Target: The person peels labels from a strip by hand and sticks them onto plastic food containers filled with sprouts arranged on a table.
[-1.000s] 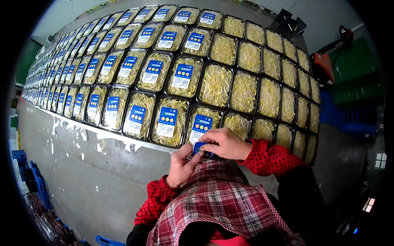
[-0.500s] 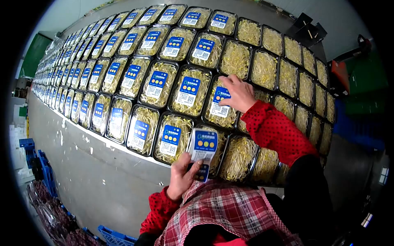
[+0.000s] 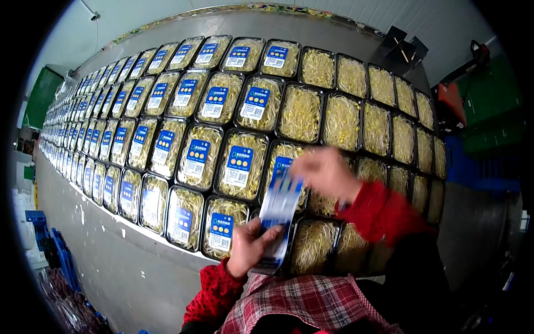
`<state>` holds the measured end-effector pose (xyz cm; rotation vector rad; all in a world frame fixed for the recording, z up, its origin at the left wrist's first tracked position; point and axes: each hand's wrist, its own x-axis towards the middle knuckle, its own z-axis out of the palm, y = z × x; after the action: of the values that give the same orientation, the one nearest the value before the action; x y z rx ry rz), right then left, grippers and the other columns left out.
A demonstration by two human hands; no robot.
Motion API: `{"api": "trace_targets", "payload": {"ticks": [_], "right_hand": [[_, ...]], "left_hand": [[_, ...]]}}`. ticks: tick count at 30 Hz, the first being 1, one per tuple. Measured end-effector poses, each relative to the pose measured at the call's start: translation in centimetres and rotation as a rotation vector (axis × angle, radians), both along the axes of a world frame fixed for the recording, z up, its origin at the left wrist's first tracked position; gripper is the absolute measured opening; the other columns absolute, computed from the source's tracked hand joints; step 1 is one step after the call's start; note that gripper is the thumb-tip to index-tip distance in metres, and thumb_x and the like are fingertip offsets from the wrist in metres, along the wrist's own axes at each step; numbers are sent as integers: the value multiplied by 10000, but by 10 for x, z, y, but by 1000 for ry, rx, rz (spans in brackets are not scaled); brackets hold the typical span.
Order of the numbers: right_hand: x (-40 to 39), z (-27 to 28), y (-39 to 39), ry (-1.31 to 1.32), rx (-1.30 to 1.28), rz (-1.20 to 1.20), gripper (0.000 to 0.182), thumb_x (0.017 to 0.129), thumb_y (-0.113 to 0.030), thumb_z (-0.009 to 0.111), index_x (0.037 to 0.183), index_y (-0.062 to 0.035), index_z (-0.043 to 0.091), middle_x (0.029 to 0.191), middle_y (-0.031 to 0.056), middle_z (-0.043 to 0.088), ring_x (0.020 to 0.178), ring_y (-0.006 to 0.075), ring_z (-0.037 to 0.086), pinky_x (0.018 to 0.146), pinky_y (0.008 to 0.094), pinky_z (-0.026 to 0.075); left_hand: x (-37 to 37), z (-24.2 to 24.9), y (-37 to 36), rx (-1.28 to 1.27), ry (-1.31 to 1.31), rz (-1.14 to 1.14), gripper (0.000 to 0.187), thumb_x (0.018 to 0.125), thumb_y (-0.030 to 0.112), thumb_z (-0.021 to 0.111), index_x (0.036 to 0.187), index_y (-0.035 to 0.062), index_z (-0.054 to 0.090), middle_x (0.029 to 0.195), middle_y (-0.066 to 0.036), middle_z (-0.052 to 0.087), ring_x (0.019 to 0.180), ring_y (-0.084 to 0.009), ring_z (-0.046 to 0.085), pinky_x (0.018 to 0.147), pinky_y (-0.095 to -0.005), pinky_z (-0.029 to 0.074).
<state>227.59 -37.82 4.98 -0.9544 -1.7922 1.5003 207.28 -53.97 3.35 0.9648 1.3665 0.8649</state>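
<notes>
My left hand (image 3: 248,249) pinches a strip of printed labels (image 3: 280,209), blue and white, between thumb and fingers. The strip stands up over the near row of trays and is slightly blurred. At its upper end is my right hand (image 3: 324,173), its fingers smeared by motion; whether they grip the strip cannot be made out. Behind the strip lies a labelled tray of bean sprouts (image 3: 285,151), partly covered by the strip and hand. Left of it sits another labelled tray (image 3: 238,165). An unlabelled tray of sprouts (image 3: 314,245) lies just right of the strip.
Rows of black sprout trays fill the surface; those on the left carry labels, those on the right, such as this tray (image 3: 341,121), are bare. Blue plastic crates (image 3: 62,256) stand at the left on the grey floor (image 3: 128,261). Green bins (image 3: 489,100) are at the right.
My right hand has lifted off the labelled tray and moved down and right, to the top of the label strip. My left hand still holds the strip. The view has tilted up a little.
</notes>
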Motion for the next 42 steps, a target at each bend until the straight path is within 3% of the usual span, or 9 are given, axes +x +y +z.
{"api": "trace_targets", "payload": {"ticks": [9, 14, 19, 23, 28, 34, 38, 40, 42], "right_hand": [[10, -98, 165, -722, 575, -273, 600, 716, -317, 847, 1207, -70, 605, 1039, 180, 663, 882, 397, 671, 785, 442, 532], [5, -47, 76, -161, -236, 276, 491, 837, -254, 797, 1246, -50, 618, 981, 91, 707, 892, 182, 678, 771, 340, 528], [11, -25, 20, -64, -91, 90, 276, 844, -195, 792, 981, 8, 664, 866, 92, 719, 762, 115, 636, 707, 303, 512], [16, -25, 15, -57, 345, -34, 235, 824, -125, 770, 1016, -17, 691, 899, 153, 721, 804, 302, 720, 695, 355, 552], [45, -1, 152, 53, 254, -282, 77, 890, -77, 696, 913, -4, 702, 824, 45, 706, 746, 108, 650, 687, 288, 540], [61, -90, 334, -518, 484, -435, 414, 705, -219, 875, 1004, -39, 652, 904, 139, 694, 880, 269, 677, 789, 396, 521], [44, -81, 312, -921, 649, -466, 732, 707, -303, 870, 1328, -90, 548, 1128, 217, 640, 1032, 374, 637, 892, 459, 510], [46, -80, 278, -548, 531, -292, 748, 709, -413, 871, 1282, -39, 570, 1050, 170, 676, 931, 302, 673, 791, 400, 533], [41, -46, 204, -266, -262, 191, 624, 778, -374, 845, 1214, 3, 606, 990, 115, 700, 812, 176, 666, 688, 308, 536]], "left_hand": [[-3, -9, 35, 247, 94, -30, 215, 937, 17, 632, 1146, -30, 629, 993, -164, 643, 870, -280, 638, 753, -336, 496], [-3, -8, 56, 328, 154, -150, 247, 934, 39, 636, 1177, -4, 629, 1069, -173, 640, 957, -338, 639, 830, -349, 502], [11, -16, 67, 435, 308, -77, 210, 880, 40, 691, 1081, -13, 656, 1119, -161, 637, 995, -331, 638, 868, -355, 504], [20, -7, 105, 390, 332, -151, 148, 854, 63, 743, 952, -22, 671, 924, -143, 677, 766, -236, 628, 687, -322, 504], [42, -24, 110, 188, 67, 24, 206, 919, 131, 733, 860, -52, 659, 700, 3, 609, 659, -44, 458, 569, -245, 428], [40, -34, 127, 333, 102, 3, 263, 932, 84, 696, 769, -28, 523, 678, -54, 449, 634, -131, 373, 558, -315, 372], [32, -21, 142, 472, 184, -68, 125, 939, 51, 653, 1021, -41, 627, 831, -140, 583, 712, -252, 559, 645, -329, 453], [28, -17, 145, 401, 131, -124, 213, 951, 40, 627, 1157, -11, 631, 933, -151, 613, 790, -281, 601, 709, -328, 483], [28, -21, 146, 384, 115, -159, 219, 958, 38, 617, 1172, -7, 626, 937, -135, 608, 799, -249, 597, 719, -319, 479]]}}
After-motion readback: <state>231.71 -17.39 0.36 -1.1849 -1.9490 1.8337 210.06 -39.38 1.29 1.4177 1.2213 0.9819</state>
